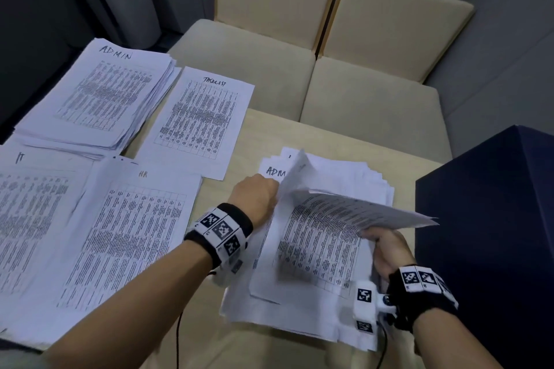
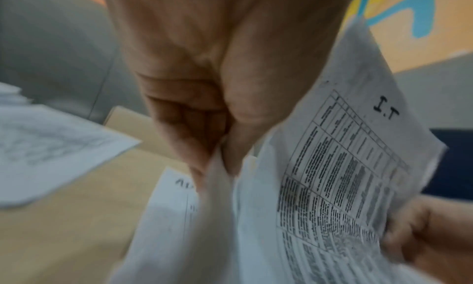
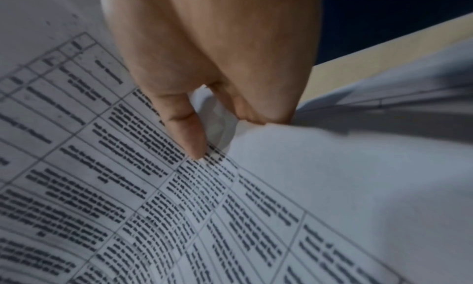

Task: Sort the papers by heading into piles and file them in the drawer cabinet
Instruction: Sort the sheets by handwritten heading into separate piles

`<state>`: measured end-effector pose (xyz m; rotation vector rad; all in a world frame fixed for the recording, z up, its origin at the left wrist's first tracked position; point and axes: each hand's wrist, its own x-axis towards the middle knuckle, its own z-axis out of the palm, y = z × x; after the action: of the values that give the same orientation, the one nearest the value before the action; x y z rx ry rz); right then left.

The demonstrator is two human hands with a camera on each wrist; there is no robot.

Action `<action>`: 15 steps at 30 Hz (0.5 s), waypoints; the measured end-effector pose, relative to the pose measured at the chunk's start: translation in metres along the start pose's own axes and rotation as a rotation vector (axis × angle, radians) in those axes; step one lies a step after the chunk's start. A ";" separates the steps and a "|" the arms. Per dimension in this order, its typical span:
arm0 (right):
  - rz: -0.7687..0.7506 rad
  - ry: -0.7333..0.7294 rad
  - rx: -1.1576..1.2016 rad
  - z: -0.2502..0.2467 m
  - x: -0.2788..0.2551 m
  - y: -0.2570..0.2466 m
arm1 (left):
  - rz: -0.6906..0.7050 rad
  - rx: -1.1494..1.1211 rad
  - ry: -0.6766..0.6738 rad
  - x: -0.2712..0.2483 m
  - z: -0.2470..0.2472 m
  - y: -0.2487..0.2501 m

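Sorting in progress, filing not begun. Nearest, the right hand [image 1: 386, 252] pinches one edge of a lifted sheet [image 1: 344, 228], thumb on its printed face; the left hand [image 1: 257, 196] has its fingers [image 2: 184, 114] curled and clamped on the opposite edge. The left wrist view shows this sheet headed "I.T". Directly beneath both hands lies the unsorted stack [image 1: 299, 308], thick and untidy, its exposed top page headed "ADM…". Left of the left fingers rest the HR pile [image 1: 126, 237] and the IT pile [image 1: 27, 219]; beyond them, the tall ADMIN pile [image 1: 99, 99] and a single tasklist sheet [image 1: 198, 117], all on the worktop [image 1: 329, 135]. Right of the right fingers stands a dark blue cabinet [image 1: 494, 219]. Judged remaining: most of the stack, then all filing.
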<state>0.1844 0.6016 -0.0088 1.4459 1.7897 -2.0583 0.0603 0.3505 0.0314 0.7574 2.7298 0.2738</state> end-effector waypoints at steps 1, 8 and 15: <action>0.010 0.002 0.031 -0.001 -0.001 0.001 | -0.011 -0.124 0.043 0.001 0.001 -0.002; -0.039 0.005 0.147 -0.005 0.006 0.001 | -0.121 -1.291 0.144 -0.011 0.001 -0.011; -0.094 0.073 0.030 0.002 -0.005 0.007 | -0.310 -1.318 0.377 -0.012 0.018 -0.016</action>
<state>0.1899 0.5946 -0.0111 1.4901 1.8976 -2.1114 0.0685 0.3325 0.0135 -0.1169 2.1301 1.9636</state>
